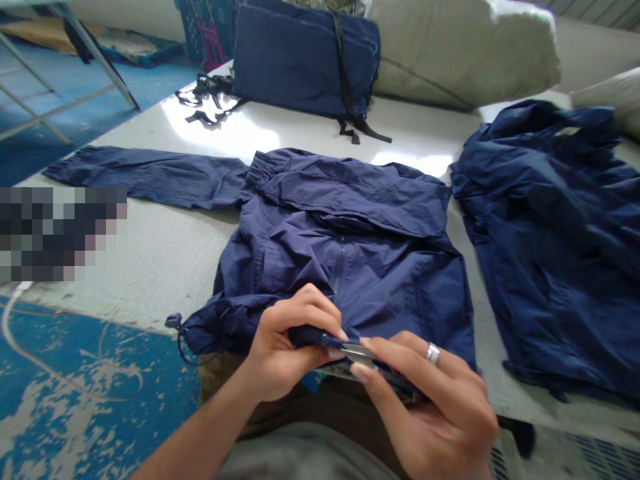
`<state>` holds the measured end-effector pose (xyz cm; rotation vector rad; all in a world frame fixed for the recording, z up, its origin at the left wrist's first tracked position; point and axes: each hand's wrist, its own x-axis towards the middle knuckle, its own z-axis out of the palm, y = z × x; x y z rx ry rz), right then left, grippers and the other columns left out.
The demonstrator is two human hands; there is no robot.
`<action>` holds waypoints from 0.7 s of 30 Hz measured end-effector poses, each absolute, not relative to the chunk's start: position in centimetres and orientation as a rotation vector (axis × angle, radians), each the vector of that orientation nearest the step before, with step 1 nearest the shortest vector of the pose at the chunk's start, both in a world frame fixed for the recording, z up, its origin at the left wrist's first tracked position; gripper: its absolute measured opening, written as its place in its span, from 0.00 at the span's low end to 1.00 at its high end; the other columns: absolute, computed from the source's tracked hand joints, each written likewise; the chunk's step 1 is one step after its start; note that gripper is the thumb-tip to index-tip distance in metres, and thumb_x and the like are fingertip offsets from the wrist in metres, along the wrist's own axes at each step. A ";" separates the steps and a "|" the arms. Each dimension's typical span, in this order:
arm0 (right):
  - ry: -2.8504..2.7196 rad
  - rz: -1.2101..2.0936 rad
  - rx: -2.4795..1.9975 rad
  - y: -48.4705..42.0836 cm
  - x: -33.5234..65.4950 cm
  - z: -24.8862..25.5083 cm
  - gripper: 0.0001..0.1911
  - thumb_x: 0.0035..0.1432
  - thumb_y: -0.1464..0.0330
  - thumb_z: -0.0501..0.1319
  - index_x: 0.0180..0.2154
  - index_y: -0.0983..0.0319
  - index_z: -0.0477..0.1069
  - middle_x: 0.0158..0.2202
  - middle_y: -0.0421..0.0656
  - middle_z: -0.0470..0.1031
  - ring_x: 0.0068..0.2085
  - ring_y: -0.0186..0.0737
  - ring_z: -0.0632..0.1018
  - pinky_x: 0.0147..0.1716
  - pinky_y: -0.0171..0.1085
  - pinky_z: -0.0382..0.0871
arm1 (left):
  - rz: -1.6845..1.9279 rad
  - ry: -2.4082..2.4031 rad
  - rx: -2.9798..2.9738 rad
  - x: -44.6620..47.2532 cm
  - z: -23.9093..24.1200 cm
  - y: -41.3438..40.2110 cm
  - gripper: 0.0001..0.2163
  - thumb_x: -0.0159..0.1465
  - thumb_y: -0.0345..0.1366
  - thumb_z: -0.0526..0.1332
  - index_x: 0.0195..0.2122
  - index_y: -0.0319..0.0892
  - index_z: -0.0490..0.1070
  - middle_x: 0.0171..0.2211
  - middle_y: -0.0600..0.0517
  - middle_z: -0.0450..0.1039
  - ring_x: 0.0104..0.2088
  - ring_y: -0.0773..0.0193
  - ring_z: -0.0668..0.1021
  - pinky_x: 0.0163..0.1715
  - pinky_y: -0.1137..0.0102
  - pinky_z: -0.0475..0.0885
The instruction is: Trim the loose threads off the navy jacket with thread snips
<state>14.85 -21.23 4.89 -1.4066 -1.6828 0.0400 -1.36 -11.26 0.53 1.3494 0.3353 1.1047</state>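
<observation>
A navy blue jacket [305,247] with a front zipper lies on the table, one sleeve stretched out to the left and the upper part folded over. My left hand [290,340] pinches the jacket's bottom hem near the lower end of the zipper. In my right hand [435,400], with a ring on one finger, are small metal thread snips [357,351]. Their blades point left and touch or nearly touch the hem between my hands; the rest of the tool is hidden by my fingers. A cord with a toggle [174,321] hangs from the hem's left corner.
More navy garments [555,247] are heaped on the right side of the white table [175,260]. At the back stand a folded navy bundle [300,60] with black straps and a large pale sack [460,50]. Black straps [210,97] lie left of the bundle. A pixelated patch covers the left edge.
</observation>
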 end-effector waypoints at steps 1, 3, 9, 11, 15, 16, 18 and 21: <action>-1.689 0.024 -1.400 -21.2 14.9 4.9 0.09 0.60 0.77 0.68 0.42 0.61 0.77 0.26 0.39 0.78 0.26 0.35 0.79 0.27 0.33 0.73 | 1.105 0.335 1.348 -1.4 0.6 -11.3 0.03 0.60 0.30 0.74 0.35 0.39 0.84 0.32 0.48 0.78 0.34 0.63 0.76 0.38 0.66 0.69; -1.700 0.008 -1.389 -21.2 14.9 4.8 0.10 0.60 0.78 0.68 0.43 0.62 0.77 0.27 0.39 0.79 0.26 0.35 0.79 0.26 0.34 0.73 | 1.105 0.338 1.344 -1.3 0.6 -11.2 0.03 0.60 0.30 0.74 0.35 0.39 0.84 0.31 0.48 0.78 0.34 0.63 0.76 0.37 0.66 0.69; -1.706 0.021 -1.380 -21.1 14.9 4.7 0.09 0.60 0.78 0.67 0.42 0.62 0.77 0.27 0.40 0.79 0.25 0.35 0.79 0.25 0.34 0.73 | 1.104 0.344 1.353 -1.1 0.4 -11.1 0.04 0.59 0.30 0.75 0.35 0.39 0.84 0.31 0.49 0.79 0.33 0.63 0.76 0.39 0.66 0.68; -1.703 0.016 -1.383 -21.1 14.9 4.7 0.10 0.60 0.78 0.68 0.42 0.62 0.77 0.27 0.40 0.79 0.25 0.35 0.79 0.25 0.34 0.73 | 1.102 0.346 1.357 -1.1 0.4 -11.1 0.04 0.59 0.30 0.75 0.35 0.39 0.84 0.31 0.49 0.79 0.33 0.63 0.76 0.39 0.65 0.68; -1.708 0.018 -1.390 -21.1 15.0 4.6 0.09 0.60 0.78 0.67 0.42 0.61 0.77 0.28 0.40 0.80 0.26 0.35 0.79 0.27 0.34 0.73 | 1.100 0.356 1.357 -1.2 0.5 -11.1 0.04 0.59 0.30 0.75 0.34 0.38 0.84 0.31 0.48 0.79 0.33 0.63 0.76 0.38 0.65 0.68; -1.711 0.024 -1.394 -21.2 15.1 4.6 0.10 0.60 0.77 0.68 0.42 0.61 0.77 0.28 0.40 0.80 0.26 0.34 0.79 0.27 0.34 0.73 | 1.101 0.359 1.357 -1.2 0.5 -11.1 0.04 0.59 0.31 0.75 0.34 0.38 0.84 0.31 0.48 0.79 0.33 0.63 0.77 0.38 0.65 0.69; -1.709 0.036 -1.396 -21.2 15.2 4.6 0.10 0.60 0.77 0.68 0.42 0.61 0.77 0.29 0.40 0.80 0.26 0.34 0.79 0.27 0.33 0.73 | 1.105 0.363 1.357 -1.2 0.6 -11.1 0.04 0.59 0.31 0.75 0.34 0.38 0.84 0.30 0.48 0.79 0.33 0.63 0.77 0.38 0.65 0.69; -1.710 0.047 -1.387 -21.3 15.2 4.6 0.10 0.60 0.77 0.68 0.43 0.61 0.77 0.29 0.40 0.80 0.26 0.33 0.79 0.28 0.33 0.73 | 1.113 0.367 1.361 -1.2 0.6 -11.1 0.04 0.59 0.32 0.76 0.34 0.38 0.84 0.30 0.48 0.79 0.32 0.63 0.77 0.38 0.65 0.69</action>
